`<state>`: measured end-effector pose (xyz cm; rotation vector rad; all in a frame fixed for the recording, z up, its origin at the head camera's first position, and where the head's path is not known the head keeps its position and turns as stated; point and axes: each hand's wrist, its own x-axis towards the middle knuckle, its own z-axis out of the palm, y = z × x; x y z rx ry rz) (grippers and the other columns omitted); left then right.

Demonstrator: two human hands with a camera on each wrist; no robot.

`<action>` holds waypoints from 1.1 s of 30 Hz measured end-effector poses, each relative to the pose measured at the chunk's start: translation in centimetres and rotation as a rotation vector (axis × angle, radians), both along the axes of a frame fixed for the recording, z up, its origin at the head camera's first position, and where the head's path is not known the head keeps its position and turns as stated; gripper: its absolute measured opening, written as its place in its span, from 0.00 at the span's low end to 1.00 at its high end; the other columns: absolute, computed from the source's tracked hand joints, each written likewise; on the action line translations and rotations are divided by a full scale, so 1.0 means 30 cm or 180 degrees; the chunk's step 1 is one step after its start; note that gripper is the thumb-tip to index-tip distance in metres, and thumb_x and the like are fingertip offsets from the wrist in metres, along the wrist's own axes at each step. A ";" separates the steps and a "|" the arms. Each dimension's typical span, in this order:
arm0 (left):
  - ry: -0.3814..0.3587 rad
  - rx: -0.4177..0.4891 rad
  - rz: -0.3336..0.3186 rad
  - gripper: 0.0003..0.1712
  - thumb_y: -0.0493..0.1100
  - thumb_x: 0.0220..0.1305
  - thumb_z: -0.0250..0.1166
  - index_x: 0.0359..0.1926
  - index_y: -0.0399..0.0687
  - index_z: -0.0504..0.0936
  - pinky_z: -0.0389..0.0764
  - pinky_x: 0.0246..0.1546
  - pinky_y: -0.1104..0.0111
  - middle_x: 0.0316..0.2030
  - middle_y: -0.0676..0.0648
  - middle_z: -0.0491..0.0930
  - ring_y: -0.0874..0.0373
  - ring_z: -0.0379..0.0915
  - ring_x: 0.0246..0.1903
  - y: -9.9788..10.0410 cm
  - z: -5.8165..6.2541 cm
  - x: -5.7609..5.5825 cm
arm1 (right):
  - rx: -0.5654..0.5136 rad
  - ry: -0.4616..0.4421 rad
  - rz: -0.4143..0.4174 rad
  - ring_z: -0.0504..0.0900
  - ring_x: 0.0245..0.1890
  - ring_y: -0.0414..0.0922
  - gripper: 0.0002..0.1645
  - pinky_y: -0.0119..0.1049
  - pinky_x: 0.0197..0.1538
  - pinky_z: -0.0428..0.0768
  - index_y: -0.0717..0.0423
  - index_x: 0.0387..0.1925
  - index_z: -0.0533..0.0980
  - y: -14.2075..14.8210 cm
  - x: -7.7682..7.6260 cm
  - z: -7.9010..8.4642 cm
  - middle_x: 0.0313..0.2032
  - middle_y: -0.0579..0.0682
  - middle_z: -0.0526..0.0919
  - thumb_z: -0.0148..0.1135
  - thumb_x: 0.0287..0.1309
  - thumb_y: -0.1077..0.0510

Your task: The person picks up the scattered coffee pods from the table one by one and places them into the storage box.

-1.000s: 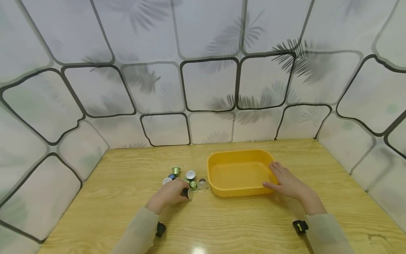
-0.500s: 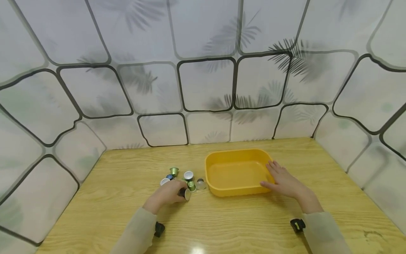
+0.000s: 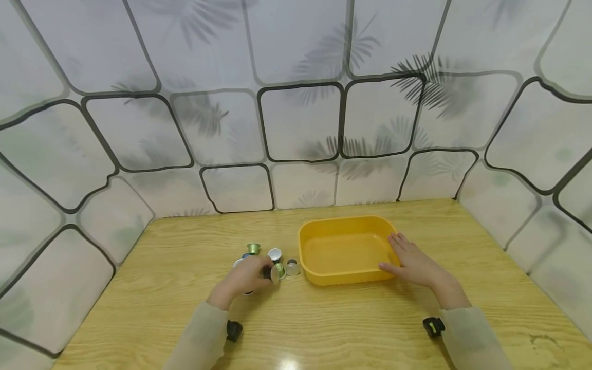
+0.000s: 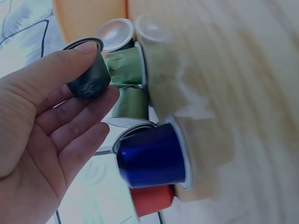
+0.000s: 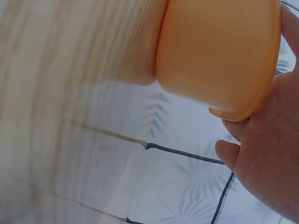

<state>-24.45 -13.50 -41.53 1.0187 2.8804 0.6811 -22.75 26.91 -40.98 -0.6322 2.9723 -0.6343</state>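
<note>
My left hand (image 3: 245, 277) pinches a dark coffee capsule (image 4: 88, 70) between thumb and fingers, close over a loose group of capsules. In the left wrist view, two green capsules (image 4: 125, 67) lie just beyond the fingertips, with a blue capsule (image 4: 152, 156) and a red capsule (image 4: 153, 201) nearer the wrist. A white-lidded capsule (image 3: 275, 254) and a clear one with a dark end (image 3: 293, 267) sit toward the yellow tray (image 3: 347, 278). My right hand (image 3: 416, 263) rests on the tray's right rim, fingers extended.
The wooden table (image 3: 333, 329) bears the capsules left of the tray. A patterned fabric wall (image 3: 305, 123) stands behind the table and along both sides. Inside the tray, the bare yellow floor shows.
My left hand has shifted slightly away from me with the dark capsule, uncovering part of another capsule beneath the hand. The right hand stays on the tray's rim.
</note>
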 end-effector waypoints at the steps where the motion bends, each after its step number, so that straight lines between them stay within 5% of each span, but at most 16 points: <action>1: 0.0021 0.0022 -0.0008 0.11 0.36 0.45 0.69 0.33 0.43 0.77 0.74 0.30 0.70 0.28 0.54 0.76 0.64 0.71 0.28 0.001 0.005 0.000 | -0.0001 0.0000 -0.0001 0.39 0.63 0.63 0.52 0.59 0.59 0.42 0.76 0.62 0.46 0.000 0.000 0.000 0.63 0.71 0.45 0.50 0.56 0.38; 33: 0.0121 0.0198 -0.0120 0.14 0.41 0.51 0.66 0.38 0.40 0.77 0.75 0.35 0.68 0.32 0.52 0.76 0.60 0.72 0.33 0.127 0.080 0.005 | 0.0014 -0.0041 -0.0092 0.40 0.63 0.62 0.54 0.57 0.60 0.43 0.76 0.62 0.45 0.000 0.002 -0.007 0.63 0.71 0.43 0.50 0.54 0.36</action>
